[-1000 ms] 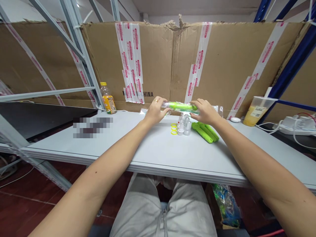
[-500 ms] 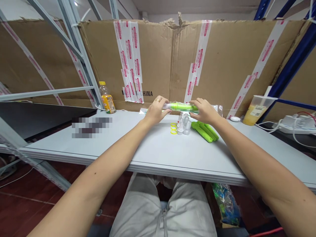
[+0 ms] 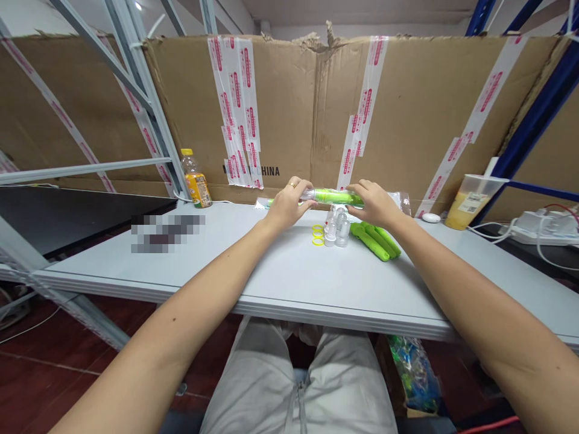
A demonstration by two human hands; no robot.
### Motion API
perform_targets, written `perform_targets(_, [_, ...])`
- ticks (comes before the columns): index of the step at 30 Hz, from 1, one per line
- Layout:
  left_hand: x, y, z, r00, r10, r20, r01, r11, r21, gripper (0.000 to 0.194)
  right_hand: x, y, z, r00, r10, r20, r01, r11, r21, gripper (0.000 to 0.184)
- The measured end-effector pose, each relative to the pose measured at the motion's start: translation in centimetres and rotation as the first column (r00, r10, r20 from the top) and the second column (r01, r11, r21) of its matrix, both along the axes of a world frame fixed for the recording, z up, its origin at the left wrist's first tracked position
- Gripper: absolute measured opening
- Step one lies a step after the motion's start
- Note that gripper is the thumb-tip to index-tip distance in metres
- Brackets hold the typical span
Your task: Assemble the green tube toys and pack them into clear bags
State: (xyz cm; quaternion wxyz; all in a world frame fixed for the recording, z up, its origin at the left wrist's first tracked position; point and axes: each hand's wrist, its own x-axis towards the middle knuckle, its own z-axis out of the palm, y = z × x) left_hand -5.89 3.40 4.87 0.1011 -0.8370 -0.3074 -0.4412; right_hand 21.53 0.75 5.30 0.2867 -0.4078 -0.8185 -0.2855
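The person's left hand (image 3: pixel 289 203), a gold-toned ring on one finger, curls its fingers closed around the clear end of a slim, glossy tube of lime-green and transparent plastic (image 3: pixel 333 196), while the right hand (image 3: pixel 376 203) grips its green end, so that the tube lies roughly level between them above the back of the smooth pale-grey tabletop (image 3: pixel 307 277). Just below it on the table sit thin round yellow rings (image 3: pixel 318 241) in a row, small clear rounded plastic pieces (image 3: pixel 342 232) beside them, and long smooth lime-green plastic handles (image 3: pixel 375 242) lying side by side; crinkled transparent film (image 3: pixel 404 204) shows past the right hand, before ragged-topped brown cardboard (image 3: pixel 284 120).
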Motion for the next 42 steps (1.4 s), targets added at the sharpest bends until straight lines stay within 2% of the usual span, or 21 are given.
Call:
perform_targets(8, [0.2,-0.8,0.2,0.999,0.037,-0.030,-0.039,0.997,-0.065,0.025,0.0,0.1,0.0,1.000,0.002,-0.010,-0.002,1.000,0.018,0.035])
perform_targets(14, [0.1,-0.7,0.2,0.998,0.055,-0.038,-0.055,0.998,-0.007,0.027,-0.1,0.0,0.0,1.000,0.000,-0.004,0.000,1.000,0.022,0.035])
perform_targets(21, [0.2,-1.3,0.5,0.989,0.128,-0.079,-0.137,0.981,-0.134,0.028,0.1,0.1,0.1,1.000,-0.023,0.008,0.022,1.000,0.020,0.028])
perform_targets(27, [0.1,-0.8,0.2,0.991,0.115,-0.067,-0.116,0.993,-0.010,0.029,0.0,0.1,0.0,1.000,0.004,0.001,-0.004,1.000,0.012,0.029])
perform_targets(30, [0.1,-0.8,0.3,0.991,0.111,-0.072,-0.114,0.993,-0.034,0.028,-0.1,0.0,0.1,1.000,0.004,-0.007,-0.004,1.000,0.009,0.028])
perform_targets(35, [0.3,-1.2,0.5,0.980,0.163,-0.112,-0.175,0.978,-0.111,0.035,-0.1,-0.1,0.1,1.000,0.010,0.002,-0.010,1.000,-0.015,0.029])
perform_targets(39, [0.3,-1.2,0.4,0.992,0.099,-0.075,-0.102,0.994,-0.047,0.030,-0.2,-0.1,0.1,1.000,0.012,0.005,-0.012,1.000,-0.025,0.030])
perform_targets(42, [0.2,-1.0,0.3,0.994,0.091,-0.059,-0.092,0.996,-0.007,0.030,-0.3,-0.1,0.1,1.000,0.013,0.007,-0.013,1.000,-0.024,0.031])
